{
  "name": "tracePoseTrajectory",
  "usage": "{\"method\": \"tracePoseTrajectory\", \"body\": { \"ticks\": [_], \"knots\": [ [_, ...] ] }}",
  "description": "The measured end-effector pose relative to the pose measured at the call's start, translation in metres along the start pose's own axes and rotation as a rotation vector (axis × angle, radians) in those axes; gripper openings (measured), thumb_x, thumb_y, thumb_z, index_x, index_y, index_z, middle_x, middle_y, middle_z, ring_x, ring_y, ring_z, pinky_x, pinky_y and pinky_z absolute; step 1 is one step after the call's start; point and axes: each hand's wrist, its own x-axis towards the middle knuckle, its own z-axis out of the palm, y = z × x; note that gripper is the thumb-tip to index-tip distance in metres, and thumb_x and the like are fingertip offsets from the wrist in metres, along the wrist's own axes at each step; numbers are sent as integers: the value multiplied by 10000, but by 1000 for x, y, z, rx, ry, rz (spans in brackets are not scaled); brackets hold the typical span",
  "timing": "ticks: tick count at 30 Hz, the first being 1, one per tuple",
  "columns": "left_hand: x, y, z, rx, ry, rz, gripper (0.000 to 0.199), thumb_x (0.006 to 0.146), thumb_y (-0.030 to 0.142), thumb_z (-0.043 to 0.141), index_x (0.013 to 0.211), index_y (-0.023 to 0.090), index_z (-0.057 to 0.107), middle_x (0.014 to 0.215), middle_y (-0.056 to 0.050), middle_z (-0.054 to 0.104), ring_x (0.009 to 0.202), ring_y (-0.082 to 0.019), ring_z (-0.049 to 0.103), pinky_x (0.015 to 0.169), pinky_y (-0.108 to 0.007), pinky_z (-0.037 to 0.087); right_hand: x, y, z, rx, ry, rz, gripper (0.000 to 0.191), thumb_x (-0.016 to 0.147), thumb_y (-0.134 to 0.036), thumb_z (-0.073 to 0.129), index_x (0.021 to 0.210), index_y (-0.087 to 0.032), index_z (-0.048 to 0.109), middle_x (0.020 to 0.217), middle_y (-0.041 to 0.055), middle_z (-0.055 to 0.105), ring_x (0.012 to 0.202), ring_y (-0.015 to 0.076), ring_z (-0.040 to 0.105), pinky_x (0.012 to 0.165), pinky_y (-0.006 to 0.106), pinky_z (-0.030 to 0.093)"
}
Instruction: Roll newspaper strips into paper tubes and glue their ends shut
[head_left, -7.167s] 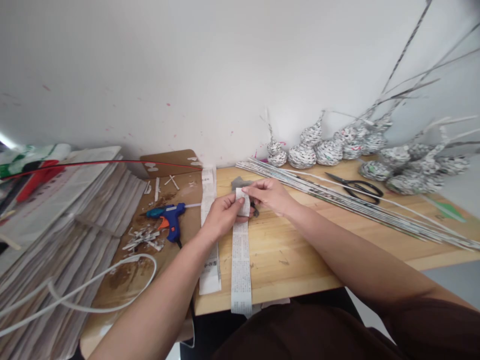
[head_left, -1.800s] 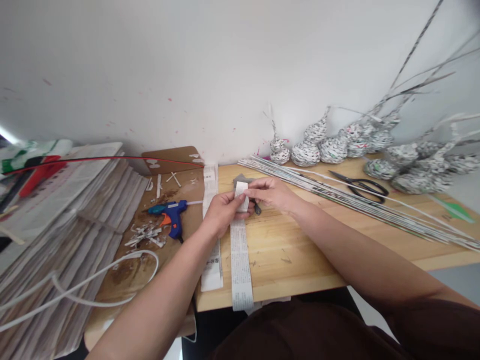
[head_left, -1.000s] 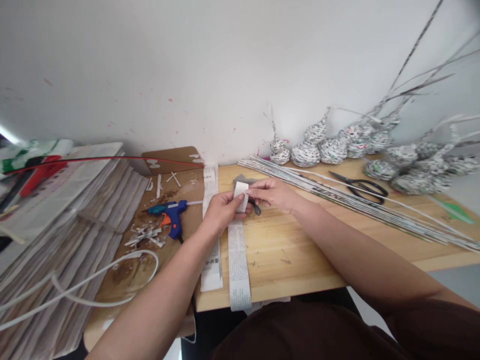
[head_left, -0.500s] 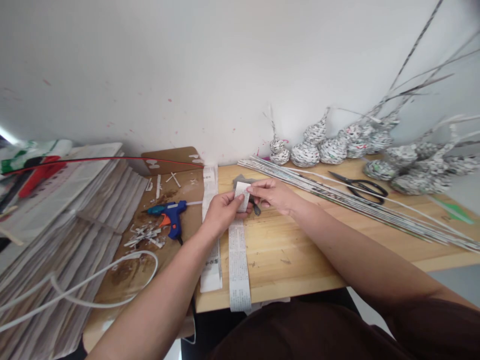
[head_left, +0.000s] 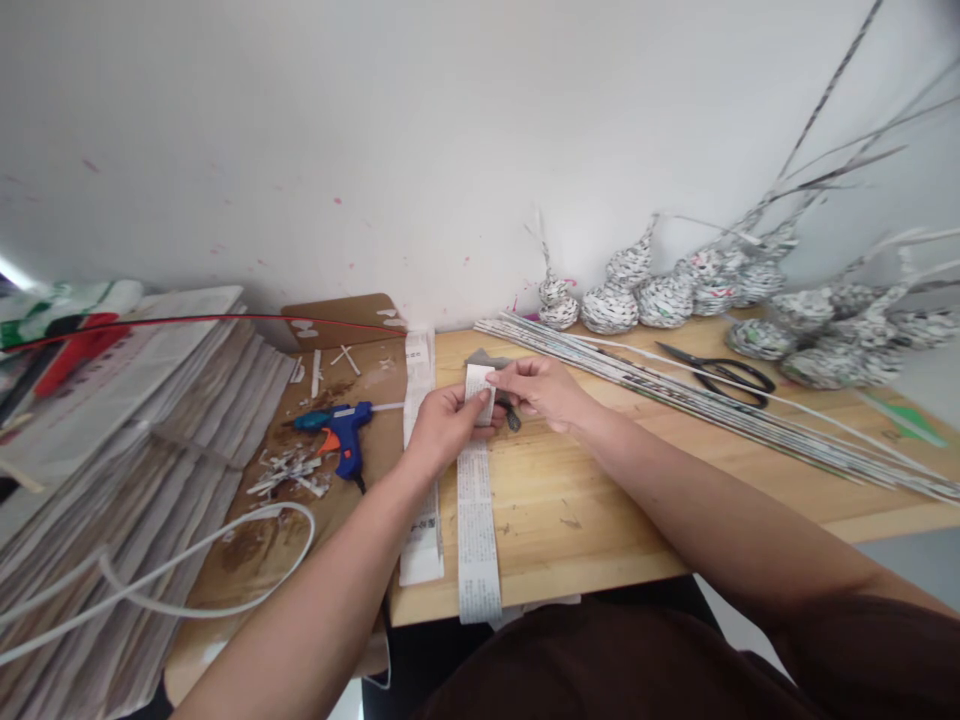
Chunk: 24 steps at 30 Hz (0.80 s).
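Note:
A long strip of printed newspaper (head_left: 478, 540) runs from the table's front edge up to my hands, its upper end raised off the wood. My left hand (head_left: 450, 420) pinches it, thumb on top and fingers beneath. At the strip's upper right edge, my right hand (head_left: 541, 390) closes thumb and fingertips on the paper. Just behind lies a dark grey object (head_left: 487, 357), mostly covered by the hands and paper. To the left, a stack of similar newspaper strips (head_left: 422, 545) lies along the table.
A blue glue gun (head_left: 346, 435) lies left, near paper scraps (head_left: 292, 470) and a white cable (head_left: 225, 605). Folded newspapers (head_left: 150, 480) fill the far left. Rolled paper sticks (head_left: 675, 400), black scissors (head_left: 724, 375) and woven paper gourd shapes (head_left: 664, 300) occupy the right and back.
My right hand has shifted slightly left along the strip's upper end, which tilts a little less now. The left hand stays nearly in place, still gripping the strip.

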Motion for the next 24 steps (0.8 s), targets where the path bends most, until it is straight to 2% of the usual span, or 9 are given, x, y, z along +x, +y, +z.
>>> {"method": "tracePoseTrajectory", "body": {
  "ticks": [4,7,16,21,24],
  "knots": [
    [0,1,-2,-40,30,-9,371,750,451,686,908,116,693,766,-99,733,675,-179,692,634,-292,563,1,-3,-9,-6,-143,-15,332,704,-442,749,795,-129,687,564,-12,548,481,61,447,354,145,260],
    [0,1,-3,-49,15,-23,373,755,454,683,912,115,695,762,-101,732,667,-173,690,621,-281,562,2,-3,-13,-19,-209,-7,335,699,-407,758,865,-121,710,581,-9,563,497,59,456,362,138,273],
    [-1,0,-2,30,-24,-11,380,770,483,657,867,118,695,783,-109,730,687,-180,695,619,-279,563,1,-1,-6,-157,-150,-81,333,709,-441,726,770,-114,698,492,-36,512,394,45,376,358,180,251],
    [-1,-1,-2,42,-24,-14,395,767,501,653,859,118,689,784,-112,730,675,-179,693,609,-276,560,-3,-6,-5,-351,-101,-180,342,740,-462,683,738,-121,705,518,-20,538,437,56,407,406,187,297],
    [-1,-1,-3,36,-31,-28,396,772,496,649,870,114,691,783,-111,731,670,-175,691,608,-273,559,-3,-7,-6,-365,-95,-187,330,763,-450,655,755,-123,701,523,-24,532,443,55,407,411,181,297]
  ]
}}
